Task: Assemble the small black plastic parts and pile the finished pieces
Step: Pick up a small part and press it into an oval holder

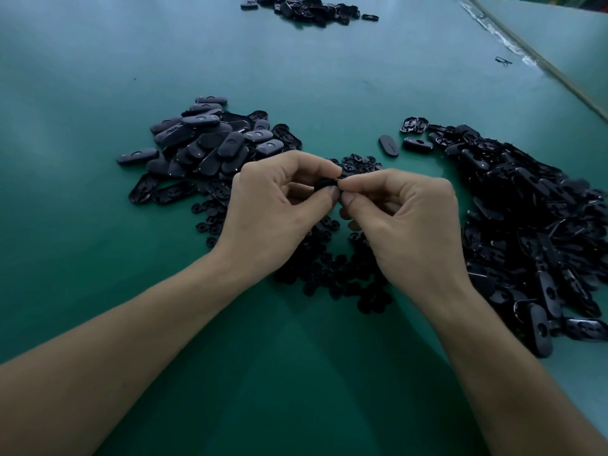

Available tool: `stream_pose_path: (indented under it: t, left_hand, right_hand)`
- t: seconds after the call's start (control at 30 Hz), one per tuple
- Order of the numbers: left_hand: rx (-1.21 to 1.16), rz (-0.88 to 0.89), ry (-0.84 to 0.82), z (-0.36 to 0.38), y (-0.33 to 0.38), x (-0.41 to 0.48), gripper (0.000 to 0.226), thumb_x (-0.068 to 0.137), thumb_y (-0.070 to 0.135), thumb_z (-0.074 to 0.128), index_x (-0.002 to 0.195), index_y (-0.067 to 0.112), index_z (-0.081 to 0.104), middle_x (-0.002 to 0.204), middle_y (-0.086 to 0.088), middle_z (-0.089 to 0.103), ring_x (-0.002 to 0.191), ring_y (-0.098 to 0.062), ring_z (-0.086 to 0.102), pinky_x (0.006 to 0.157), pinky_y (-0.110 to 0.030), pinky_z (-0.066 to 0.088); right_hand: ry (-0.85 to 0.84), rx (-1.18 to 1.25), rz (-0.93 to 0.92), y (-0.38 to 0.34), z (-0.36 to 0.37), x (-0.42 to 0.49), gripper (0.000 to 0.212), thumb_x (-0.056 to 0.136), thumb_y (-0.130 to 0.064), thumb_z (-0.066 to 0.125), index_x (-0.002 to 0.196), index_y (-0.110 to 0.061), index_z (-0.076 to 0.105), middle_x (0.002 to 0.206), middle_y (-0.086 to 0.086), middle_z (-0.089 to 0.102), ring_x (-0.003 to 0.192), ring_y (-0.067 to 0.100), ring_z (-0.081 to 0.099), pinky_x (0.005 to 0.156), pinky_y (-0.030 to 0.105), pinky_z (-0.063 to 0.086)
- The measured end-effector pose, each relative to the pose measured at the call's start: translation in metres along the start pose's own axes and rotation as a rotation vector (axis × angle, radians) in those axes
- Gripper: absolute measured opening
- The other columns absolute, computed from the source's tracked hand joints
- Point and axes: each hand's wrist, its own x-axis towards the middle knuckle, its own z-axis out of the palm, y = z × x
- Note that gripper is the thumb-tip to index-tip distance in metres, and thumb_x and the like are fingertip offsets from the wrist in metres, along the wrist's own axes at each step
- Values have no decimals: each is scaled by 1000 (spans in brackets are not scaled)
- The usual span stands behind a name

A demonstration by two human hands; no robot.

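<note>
Now | 2 hands (273, 205) (408, 222) pinch 1 black part (325, 185) | 4 piles (210, 143) (332, 271) (533, 232) (309, 8)

A green table (98, 77) carries several heaps of black plastic. At the left lies a pile of closed oval pieces (210, 143), with a few open shells at its near edge. At the right spreads a larger pile of open oval shells (533, 225). Between them lies a scatter of small round parts (332, 274). Two loose ovals (389, 145) lie side by side near the right pile's far end. A far pile (309, 6) sits at the table's back edge. A pale seam (543, 60) runs diagonally along the right.
</note>
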Motion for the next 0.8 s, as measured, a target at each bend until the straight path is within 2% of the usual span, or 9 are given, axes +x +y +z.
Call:
stream_pose_path:
  t: [0.1,0.3,0.47,0.53,0.6,0.67,0.8]
  left_hand:
    - [-25,-9,1,0,-2,0,22,84,1,76,93,20,72,83,8,75,75,-5,71,73,-20,55]
    - [8,-1,-28,1,-3,1,22,86,3,75,96,22,71,87,10,75,81,-5,72,75,-20,56]
    - [16,-35,-29,1,-2,0,23,88,8,71,97,28,69,88,9,74,82,-9,71,75,-34,61]
    - [3,-47,-46,1,-1,-1,22,87,12,70,98,31,68,86,9,74,80,-8,70,74,-35,61]
    - [-6,-51,-65,2,1,-1,21,86,14,69,97,32,68,84,9,73,79,-7,69,75,-35,61]
    - [-15,-50,-78,2,1,-1,22,86,13,69,98,31,68,85,9,74,79,-6,69,75,-31,60]
    - [-25,-43,-65,1,-1,-1,24,87,5,74,98,26,69,88,9,74,83,-6,70,74,-23,56]
  right_hand:
    - [-32,30,5,0,-2,0,19,87,-5,74,95,-22,79,82,-9,77,76,5,73,73,24,58]
    - [-53,76,14,-1,-7,2,20,85,-4,77,92,-23,78,81,-8,77,75,6,74,71,22,58]
    - [19,-7,-36,1,-7,1,16,82,-12,81,87,-26,77,73,-14,72,67,0,67,65,13,49]
    - [21,-1,-21,3,-9,2,19,83,-14,80,93,-30,75,74,-11,71,67,2,66,66,15,50]
    - [-15,31,7,3,-11,4,24,84,-13,79,100,-30,74,81,-8,73,76,5,70,76,21,56]
    - [-57,68,21,4,-12,5,23,85,-8,78,98,-27,75,86,-7,76,82,7,73,82,26,58]
    - [-94,129,50,4,-13,4,21,84,-6,79,92,-24,75,83,-6,77,77,9,74,72,21,56]
